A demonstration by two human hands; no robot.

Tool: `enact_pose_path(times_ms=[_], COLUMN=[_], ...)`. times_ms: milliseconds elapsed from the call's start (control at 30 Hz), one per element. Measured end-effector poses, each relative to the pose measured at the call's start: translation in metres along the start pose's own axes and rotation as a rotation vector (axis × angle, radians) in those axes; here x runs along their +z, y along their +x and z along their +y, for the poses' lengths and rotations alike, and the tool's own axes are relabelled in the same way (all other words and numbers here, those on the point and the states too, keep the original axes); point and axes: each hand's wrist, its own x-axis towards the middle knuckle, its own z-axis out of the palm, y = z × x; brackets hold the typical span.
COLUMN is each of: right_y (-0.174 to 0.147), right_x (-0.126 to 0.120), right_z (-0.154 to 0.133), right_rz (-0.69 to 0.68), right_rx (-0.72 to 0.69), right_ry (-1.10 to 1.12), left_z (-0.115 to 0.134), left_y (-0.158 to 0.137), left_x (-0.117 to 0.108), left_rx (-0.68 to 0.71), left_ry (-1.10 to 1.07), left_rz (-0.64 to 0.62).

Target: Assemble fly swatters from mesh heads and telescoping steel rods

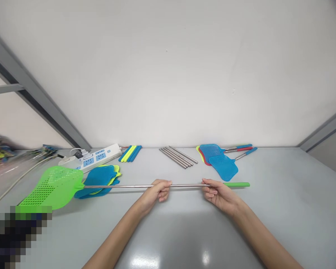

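Observation:
A green fly swatter [62, 184] with a long metal telescopic rod lies level across my view, its perforated head at the left and its green grip at the right. My left hand [159, 191] is closed around the middle of the rod. Close to the grip, my right hand [217, 193] pinches the same rod between thumb and fingers. Behind the rod at the left is a pile of blue and yellow swatter heads [99, 180], partly covered by the green head.
At the back are a white power strip [100, 157], blue and yellow handle grips [130, 153], several metal rods [177, 157] and a pile of fly swatters [222, 166]. A plastic bag [14, 168] lies far left. A wall stands behind the table [285, 194].

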Motion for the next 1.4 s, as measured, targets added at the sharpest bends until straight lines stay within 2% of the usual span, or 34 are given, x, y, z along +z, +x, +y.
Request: enact_pose_path(times_ms=[500,1000,1400], right_y=[0.001,0.000,0.000], right_x=[-0.015,-0.018,-0.015], right_z=[-0.012,-0.015,-0.014], right_rz=[0.004,-0.002,0.003], right_rx=[-0.048,-0.034,-0.075], right_ry=[-0.052,-0.051,-0.076], left_z=[0.000,-0.001,-0.006], left_y=[0.002,0.000,0.001], left_x=[-0.015,-0.024,-0.023], left_rx=[0.022,0.032,0.055], left_ry=[0.014,-0.006,-0.035], left_rz=[0.011,-0.002,-0.012])
